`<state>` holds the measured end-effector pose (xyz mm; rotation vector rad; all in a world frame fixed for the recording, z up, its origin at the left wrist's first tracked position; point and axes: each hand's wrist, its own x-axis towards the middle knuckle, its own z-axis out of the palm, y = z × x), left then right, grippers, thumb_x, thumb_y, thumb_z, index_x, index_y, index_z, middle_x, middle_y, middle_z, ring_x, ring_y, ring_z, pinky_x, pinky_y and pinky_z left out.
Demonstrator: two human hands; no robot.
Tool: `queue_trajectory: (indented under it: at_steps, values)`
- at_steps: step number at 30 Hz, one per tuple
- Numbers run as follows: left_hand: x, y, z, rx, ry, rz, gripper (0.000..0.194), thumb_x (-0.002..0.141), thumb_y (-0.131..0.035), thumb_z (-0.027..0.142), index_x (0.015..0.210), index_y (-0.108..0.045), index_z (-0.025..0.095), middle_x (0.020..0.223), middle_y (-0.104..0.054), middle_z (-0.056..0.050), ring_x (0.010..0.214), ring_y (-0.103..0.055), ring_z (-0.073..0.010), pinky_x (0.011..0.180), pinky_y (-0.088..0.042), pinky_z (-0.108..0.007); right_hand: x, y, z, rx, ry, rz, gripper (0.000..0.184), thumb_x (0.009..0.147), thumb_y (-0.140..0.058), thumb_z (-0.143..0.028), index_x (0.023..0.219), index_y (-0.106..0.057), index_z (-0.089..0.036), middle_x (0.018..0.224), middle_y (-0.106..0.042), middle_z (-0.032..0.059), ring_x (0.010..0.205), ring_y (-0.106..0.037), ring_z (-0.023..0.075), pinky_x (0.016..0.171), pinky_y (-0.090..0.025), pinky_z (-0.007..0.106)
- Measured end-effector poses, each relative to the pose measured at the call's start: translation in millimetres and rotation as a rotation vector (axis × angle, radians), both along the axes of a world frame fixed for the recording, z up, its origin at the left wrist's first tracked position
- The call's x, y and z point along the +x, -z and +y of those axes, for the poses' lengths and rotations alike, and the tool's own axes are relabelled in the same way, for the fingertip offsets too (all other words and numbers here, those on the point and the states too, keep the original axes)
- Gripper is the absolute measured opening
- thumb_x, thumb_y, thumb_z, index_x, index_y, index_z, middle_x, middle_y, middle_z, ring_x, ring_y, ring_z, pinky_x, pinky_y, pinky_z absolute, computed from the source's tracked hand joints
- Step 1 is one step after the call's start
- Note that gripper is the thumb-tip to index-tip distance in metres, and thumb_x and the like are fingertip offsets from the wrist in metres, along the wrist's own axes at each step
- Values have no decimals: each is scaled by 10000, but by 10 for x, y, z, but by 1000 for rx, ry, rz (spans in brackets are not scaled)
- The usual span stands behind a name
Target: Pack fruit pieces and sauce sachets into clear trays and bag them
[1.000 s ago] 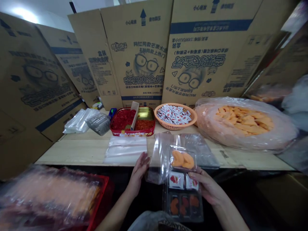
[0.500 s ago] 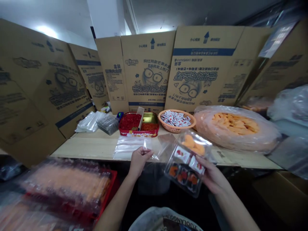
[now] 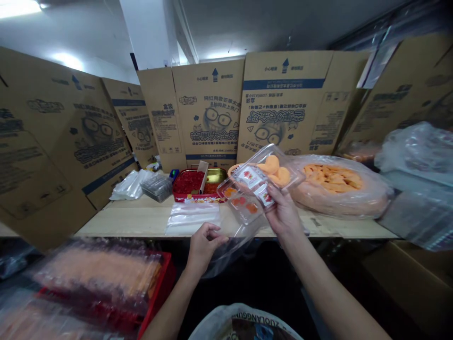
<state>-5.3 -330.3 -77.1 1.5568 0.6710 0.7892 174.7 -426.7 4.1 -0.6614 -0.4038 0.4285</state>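
My right hand [image 3: 283,215] grips a clear plastic snack tray [image 3: 260,184] and holds it up, tilted, above the table edge. The tray holds orange dried fruit slices, two small sachets and red-orange pieces in separate compartments. My left hand [image 3: 203,243] pinches the mouth of a clear plastic bag [image 3: 230,238] just below and left of the tray. The bag hangs over the front edge of the wooden table [image 3: 141,219].
On the table stand a stack of clear bags [image 3: 193,215], a red tin of red pieces [image 3: 198,182], a pile of empty trays [image 3: 155,185] and a big bag of orange slices [image 3: 336,184]. Cardboard boxes [image 3: 212,113] wall the back. A red crate of filled packs [image 3: 102,278] sits lower left.
My right hand lifted the tray up and leftwards, tilting it. My left hand moved from the bag's side to pinching its mouth. The view tipped upward.
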Motion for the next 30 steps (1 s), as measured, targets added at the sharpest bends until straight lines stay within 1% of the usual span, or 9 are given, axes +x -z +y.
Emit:
queue_trajectory:
  at_steps: [4,8,13,18,22,26,28,30]
  values:
    - [-41,-9,10,-62,-2,-48,308,542,-750,238,798,-590,177,566,-550,58,542,-492,-86,548,-371,-188,-38,124,69,16,24,22,320,576,-744,-133,856,-614,-213,854,-684,-47,755,-632,97,715,-521,201]
    - [-4,-1,31,-123,15,-70,308,563,-741,249,818,-586,169,556,-540,63,524,-481,-73,527,-357,-179,-62,208,70,-6,-32,22,322,591,-742,-136,878,-616,-211,842,-690,-34,733,-635,102,685,-520,201]
    - [47,2,107,-213,-16,-133,316,586,-734,299,829,-594,155,554,-562,50,529,-517,-84,552,-400,-196,-82,224,80,-74,-90,1,317,584,-751,-152,862,-609,-206,826,-693,-27,699,-632,103,647,-514,193]
    - [-12,19,232,-280,-77,-189,332,585,-742,342,805,-599,140,551,-590,30,530,-552,-95,565,-424,-208,-46,220,135,-144,-111,-54,315,566,-760,-154,840,-614,-206,808,-692,-31,658,-625,97,615,-513,180]
    - [-76,7,333,-313,-78,-206,354,597,-736,355,848,-611,140,601,-641,0,594,-599,-112,598,-439,-208,-120,243,319,-212,-205,-66,338,556,-773,-176,856,-620,-209,802,-692,-24,664,-629,109,632,-520,201]
    - [-174,-60,458,-397,-43,-194,387,610,-726,378,895,-621,139,693,-674,-33,657,-621,-133,602,-455,-216,-225,249,564,-290,-309,-86,342,545,-785,-193,845,-622,-221,815,-690,-29,683,-629,120,655,-513,222]
    - [-225,-86,526,-439,-40,-189,369,600,-737,372,863,-634,135,725,-675,-35,666,-621,-134,595,-459,-214,-260,256,674,-371,-380,-128,337,550,-788,-208,846,-626,-207,833,-690,-14,696,-625,126,664,-503,232]
    - [-257,-92,591,-473,-53,-218,323,589,-750,348,797,-642,126,709,-667,-27,634,-609,-117,588,-455,-203,-293,277,772,-469,-460,-180,322,554,-791,-231,830,-631,-184,801,-690,4,677,-616,130,651,-491,239]
